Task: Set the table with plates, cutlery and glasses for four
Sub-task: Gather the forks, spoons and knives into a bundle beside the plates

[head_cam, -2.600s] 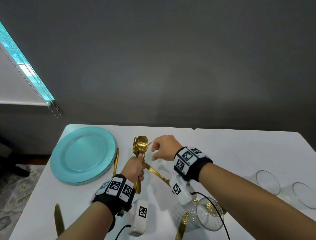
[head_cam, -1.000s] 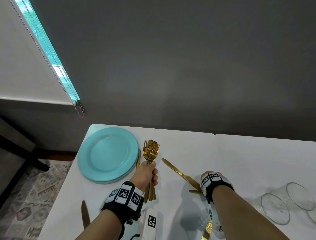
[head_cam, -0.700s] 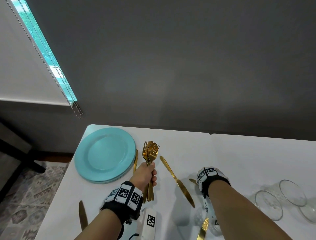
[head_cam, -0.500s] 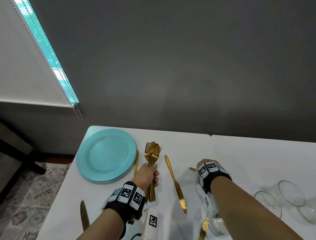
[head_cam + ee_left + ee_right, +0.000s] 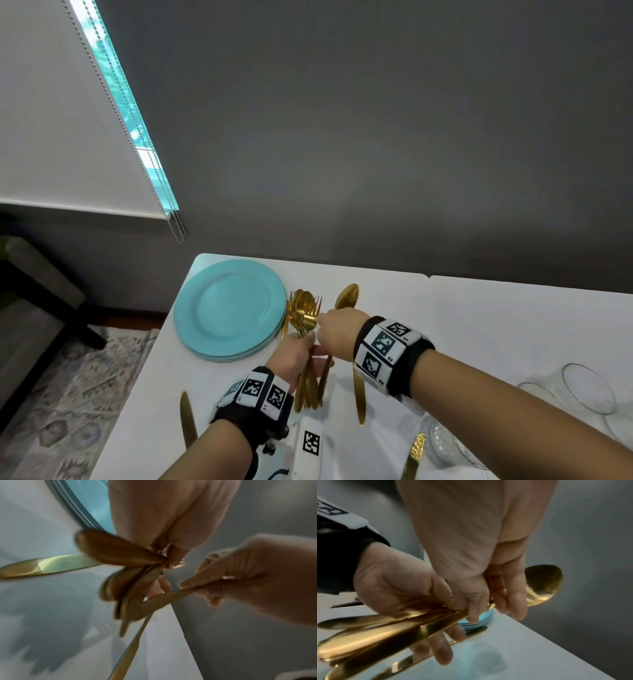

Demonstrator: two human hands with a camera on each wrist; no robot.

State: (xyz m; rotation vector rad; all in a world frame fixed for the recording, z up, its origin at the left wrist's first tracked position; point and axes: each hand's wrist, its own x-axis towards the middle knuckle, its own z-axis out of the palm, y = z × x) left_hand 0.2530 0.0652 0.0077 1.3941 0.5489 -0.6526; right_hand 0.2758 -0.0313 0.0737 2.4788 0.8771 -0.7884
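Cutlery (image 5: pixel 306 346), all gold, is bunched upright in the left hand (image 5: pixel 294 356), whose fingers curl round the handles while fork tines and spoon bowls fan out above the fist, just right of the plates (image 5: pixel 228 310). The plates are a teal stack lying near the far left corner of the table (image 5: pixel 496 329), not yet dealt out. The right hand (image 5: pixel 337 330) meets the bunch from the right and pinches one spoon (image 5: pixel 346 296) by its handle; the right wrist view shows thumb and fingers closed on the shaft, with the bowl sticking out past the fingertips. That spoon tilts away from the rest, so I judge it is being drawn out of the bunch.

A knife (image 5: pixel 359 394) lies flat on the table just below the right hand, another knife (image 5: pixel 187 423) lies near the left edge, and a third blade shows between the plates and the bunch. Glasses (image 5: pixel 587 394) lie at the right edge, well apart from the plates.

The step in hand looks like sorting cutlery into places, early in the task, since no setting is complete. The next move calls for pulling the spoon clear without dragging its neighbours loose, so the left grip must stay firm, then laying it flat beside a knife.
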